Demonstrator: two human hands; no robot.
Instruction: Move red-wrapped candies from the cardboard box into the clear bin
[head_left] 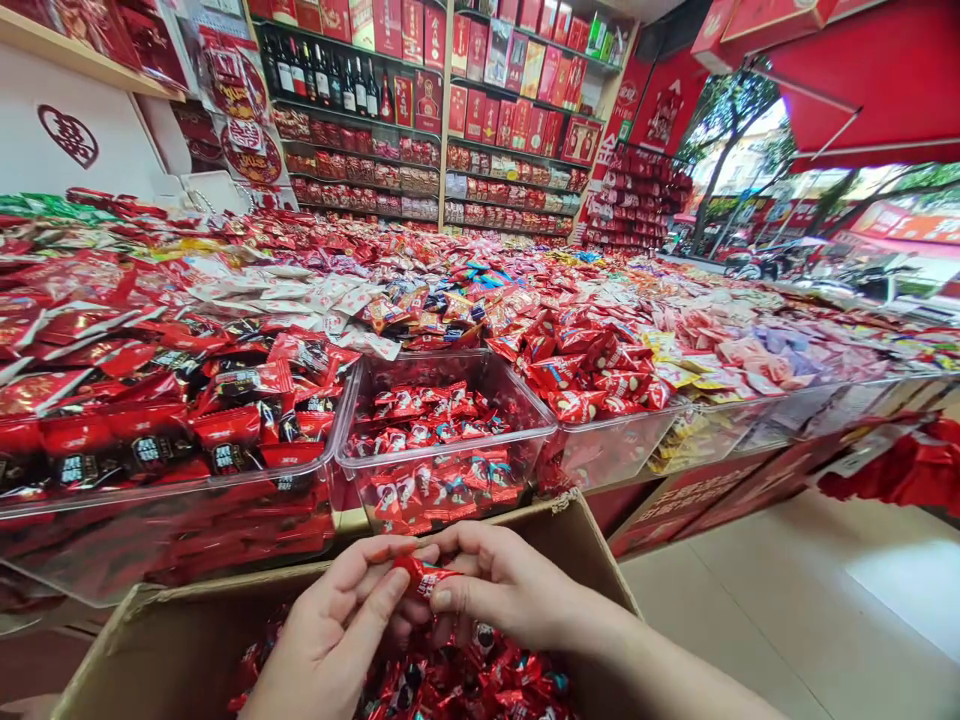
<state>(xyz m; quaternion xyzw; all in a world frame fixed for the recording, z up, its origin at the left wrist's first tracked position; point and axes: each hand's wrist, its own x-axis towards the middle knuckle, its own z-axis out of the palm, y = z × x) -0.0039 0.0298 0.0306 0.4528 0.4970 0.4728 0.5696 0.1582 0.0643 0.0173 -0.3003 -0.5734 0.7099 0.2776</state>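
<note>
From where I stand, the worktop (660, 510) takes up most of the shop, heaped with wrapped sweets sorted into clear compartments, presumably so that each kind can be seen and reached from the front. Behind it, tall shelves (448, 100) carry bottles and red boxes above rows of small packs; facing them outward looks like a way to keep the labels readable.

On the near side sits an open cardboard box (180, 630), right under the person's hands, so anything that slips would likely drop back inside. Just beyond it, at the worktop's front edge, is a clear plastic bin (450, 449), filled lower than the heaps on either side. Its see-through wall shows red packets much like those in the box.

Over the box, the left hand (330, 620) and right hand (495, 590) come together. Each grip is closed on the same small red packet (424, 577), thumbs on the near side, fingers partly hidden behind. Holding it from both ends seems to keep it steady and its printed face turned up toward the person. Below lie the loose packets (480, 675), glossy and jumbled, apparently tipped in without any order.
</note>
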